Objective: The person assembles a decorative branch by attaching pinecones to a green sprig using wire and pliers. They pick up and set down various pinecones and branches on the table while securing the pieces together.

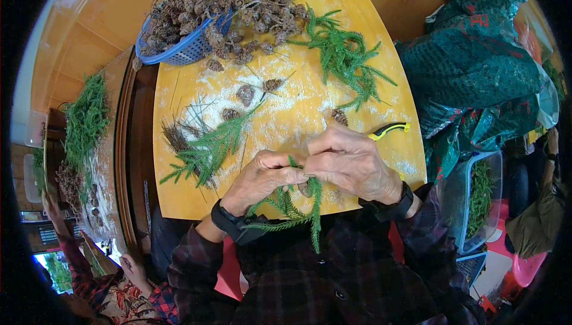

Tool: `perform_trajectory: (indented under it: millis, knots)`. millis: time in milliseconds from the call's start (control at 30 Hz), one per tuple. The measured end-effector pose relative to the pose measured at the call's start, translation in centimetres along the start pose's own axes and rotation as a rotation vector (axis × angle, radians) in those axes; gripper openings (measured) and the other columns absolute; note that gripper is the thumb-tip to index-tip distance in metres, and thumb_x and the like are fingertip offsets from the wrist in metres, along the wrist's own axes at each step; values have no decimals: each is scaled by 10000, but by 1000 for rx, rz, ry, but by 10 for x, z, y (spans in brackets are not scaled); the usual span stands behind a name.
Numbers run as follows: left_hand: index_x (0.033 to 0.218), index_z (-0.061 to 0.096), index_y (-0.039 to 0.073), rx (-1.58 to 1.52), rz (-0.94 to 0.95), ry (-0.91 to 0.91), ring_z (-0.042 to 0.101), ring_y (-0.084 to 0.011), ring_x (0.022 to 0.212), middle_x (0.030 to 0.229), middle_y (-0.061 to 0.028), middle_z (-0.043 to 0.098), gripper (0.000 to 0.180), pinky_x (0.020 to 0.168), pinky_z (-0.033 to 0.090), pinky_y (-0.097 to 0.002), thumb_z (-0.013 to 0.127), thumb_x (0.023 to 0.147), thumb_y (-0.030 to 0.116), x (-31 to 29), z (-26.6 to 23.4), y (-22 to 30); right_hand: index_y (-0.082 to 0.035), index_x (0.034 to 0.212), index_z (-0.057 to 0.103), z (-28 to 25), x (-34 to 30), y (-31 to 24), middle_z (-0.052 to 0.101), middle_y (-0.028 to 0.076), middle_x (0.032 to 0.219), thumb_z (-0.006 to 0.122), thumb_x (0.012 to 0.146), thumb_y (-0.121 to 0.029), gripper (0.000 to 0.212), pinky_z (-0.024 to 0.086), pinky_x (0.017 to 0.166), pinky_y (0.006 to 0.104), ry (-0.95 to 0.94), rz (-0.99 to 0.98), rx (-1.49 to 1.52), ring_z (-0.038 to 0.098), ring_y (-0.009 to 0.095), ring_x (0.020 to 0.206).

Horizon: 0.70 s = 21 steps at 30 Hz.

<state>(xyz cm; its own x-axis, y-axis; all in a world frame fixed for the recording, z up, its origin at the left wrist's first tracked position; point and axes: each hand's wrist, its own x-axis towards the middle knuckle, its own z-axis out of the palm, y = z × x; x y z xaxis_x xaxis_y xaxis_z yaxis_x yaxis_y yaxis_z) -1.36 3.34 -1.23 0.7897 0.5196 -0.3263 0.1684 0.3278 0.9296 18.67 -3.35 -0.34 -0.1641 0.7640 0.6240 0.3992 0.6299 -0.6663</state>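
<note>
The green sprig (316,211) lies right between the two hands, close to the middle of the desk's (369,21) near edge, with neither hand clearly nearer. Its fronds fan down from the fingertips: one runs toward the body, past that edge, and another sweeps toward the near left corner.

The left hand (265,179) pinches the sprig between thumb and forefinger, a short green tip poking up beside them. The right hand (351,164) has its fingers curled in and its fingertips pressed together on the sprig, meeting the left's; exactly which bit they pinch is hidden. Beyond the right hand lie a pine cone (339,116) and, toward the right edge, a yellow-and-black tool (390,128).
</note>
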Motion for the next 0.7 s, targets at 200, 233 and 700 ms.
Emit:
perform_trajectory:
  millis: [200, 233, 700]
  knots:
    - [869, 681, -32, 45, 43, -75, 614, -121, 664, 778, -71, 670, 193, 638, 490, -246, 675, 849, 160, -5, 2, 2, -49, 825, 657, -5, 3, -2, 585, 43, 832, 781, 642, -113, 229, 435, 648, 315, -77, -44, -62, 530, 210, 741]
    - [870, 679, -33, 23, 75, -85, 614, -119, 670, 781, -68, 671, 172, 636, 486, -246, 668, 849, 137, -4, 3, 3, -50, 811, 650, -6, 2, -3, 581, 37, 814, 781, 638, -124, 229, 431, 653, 319, -97, -46, -87, 527, 206, 729]
    - [896, 681, -16, 145, 82, 86, 620, -117, 659, 754, -52, 661, 184, 611, 478, -244, 674, 838, 159, -7, 7, 5, -47, 871, 580, -3, -13, 0, 500, 8, 775, 563, 944, -196, 167, 364, 583, 233, -150, 579, 424, 428, 74, 681]
